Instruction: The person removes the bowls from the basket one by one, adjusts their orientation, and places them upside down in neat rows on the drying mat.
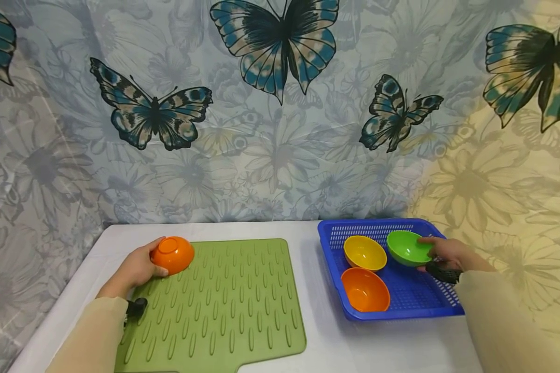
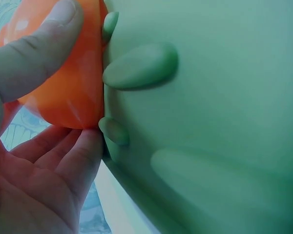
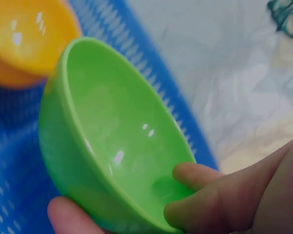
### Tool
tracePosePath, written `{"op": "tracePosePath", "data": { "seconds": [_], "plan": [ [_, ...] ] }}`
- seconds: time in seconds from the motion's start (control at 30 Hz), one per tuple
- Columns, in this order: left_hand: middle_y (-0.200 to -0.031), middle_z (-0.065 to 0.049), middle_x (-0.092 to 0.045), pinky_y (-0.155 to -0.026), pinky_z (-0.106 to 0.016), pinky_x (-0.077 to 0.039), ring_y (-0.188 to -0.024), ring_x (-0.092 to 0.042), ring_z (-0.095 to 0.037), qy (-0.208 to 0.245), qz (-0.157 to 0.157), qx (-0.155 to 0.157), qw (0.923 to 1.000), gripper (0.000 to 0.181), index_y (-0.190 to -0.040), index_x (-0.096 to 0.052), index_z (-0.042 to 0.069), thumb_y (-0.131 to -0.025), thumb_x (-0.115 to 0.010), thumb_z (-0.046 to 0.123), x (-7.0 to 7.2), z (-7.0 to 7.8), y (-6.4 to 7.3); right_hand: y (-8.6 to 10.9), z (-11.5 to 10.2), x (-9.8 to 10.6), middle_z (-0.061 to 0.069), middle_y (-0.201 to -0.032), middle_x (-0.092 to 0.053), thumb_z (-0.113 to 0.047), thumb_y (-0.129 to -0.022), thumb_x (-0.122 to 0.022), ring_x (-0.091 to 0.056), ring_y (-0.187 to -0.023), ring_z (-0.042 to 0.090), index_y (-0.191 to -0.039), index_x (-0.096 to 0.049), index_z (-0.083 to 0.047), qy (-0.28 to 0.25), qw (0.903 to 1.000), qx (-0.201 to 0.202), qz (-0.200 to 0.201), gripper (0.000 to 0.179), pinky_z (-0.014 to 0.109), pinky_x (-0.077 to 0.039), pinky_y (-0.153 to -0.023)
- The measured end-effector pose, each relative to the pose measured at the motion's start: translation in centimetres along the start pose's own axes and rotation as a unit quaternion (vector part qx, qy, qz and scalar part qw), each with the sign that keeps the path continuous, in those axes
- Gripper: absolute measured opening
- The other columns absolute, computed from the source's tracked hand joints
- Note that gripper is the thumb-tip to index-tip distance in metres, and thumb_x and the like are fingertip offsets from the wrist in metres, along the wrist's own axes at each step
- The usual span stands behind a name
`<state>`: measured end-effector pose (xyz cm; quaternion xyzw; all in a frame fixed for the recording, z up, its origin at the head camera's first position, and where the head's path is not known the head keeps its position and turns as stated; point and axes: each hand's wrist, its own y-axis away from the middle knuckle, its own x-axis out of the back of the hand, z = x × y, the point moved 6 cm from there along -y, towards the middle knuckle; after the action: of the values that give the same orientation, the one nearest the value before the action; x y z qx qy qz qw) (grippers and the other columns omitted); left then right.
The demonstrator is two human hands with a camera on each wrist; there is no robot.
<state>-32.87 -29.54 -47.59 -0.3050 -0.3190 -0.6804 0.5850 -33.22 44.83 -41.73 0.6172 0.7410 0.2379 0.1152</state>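
Left of the blue basket (image 1: 331, 269), the left hand (image 1: 137, 265) holds an upturned orange bowl (image 1: 175, 256) between thumb (image 2: 44, 46) and fingertips (image 2: 91, 137) that only the left wrist view shows; over the basket's right part, the right hand (image 1: 450, 255) pinches a green bowl (image 1: 406, 249), its wall between digits (image 3: 198, 209).

Head camera looks forward-down, wrist closeups share its overturned bowl (image 1: 175, 257) (left), green bowl (image 1: 405, 249) (right).

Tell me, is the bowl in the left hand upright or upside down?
Upside down: the bowl shows its base upward, rim toward the mat.
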Motion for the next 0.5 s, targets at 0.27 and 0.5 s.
{"op": "tracePosePath", "data": {
  "seconds": [0.27, 0.5],
  "plan": [
    [-0.143, -0.038, -0.039, -0.099, -0.072, -0.032, -0.127, -0.037, -0.058, 0.0, -0.002, 0.004, 1.0, 0.103, -0.156, -0.025, -0.002, -0.077, -0.087, 0.019, -0.1, -0.2, -0.1, 2.7, -3.0, -3.6, 0.034, -0.148, 0.008, 0.016, -0.091, -0.033, -0.064, -0.09, 0.026, -0.141, -0.05, -0.009, -0.057, 0.9945, 0.086, -0.018, 0.058, 0.045, -0.057, -0.082],
    [-0.143, -0.039, -0.038, -0.099, -0.072, -0.032, -0.127, -0.036, -0.058, 0.003, -0.002, 0.007, 1.0, 0.103, -0.155, -0.025, -0.003, -0.076, -0.088, 0.019, 0.0, -0.2, -0.2, 3.9, -5.1, -10.0, 0.023, -0.156, 0.004, 0.01, -0.095, -0.043, -0.062, -0.103, 0.028, -0.143, -0.049, -0.019, -0.11, 0.9878, 0.097, -0.054, 0.057, 0.051, -0.051, -0.093]
  ]
}}
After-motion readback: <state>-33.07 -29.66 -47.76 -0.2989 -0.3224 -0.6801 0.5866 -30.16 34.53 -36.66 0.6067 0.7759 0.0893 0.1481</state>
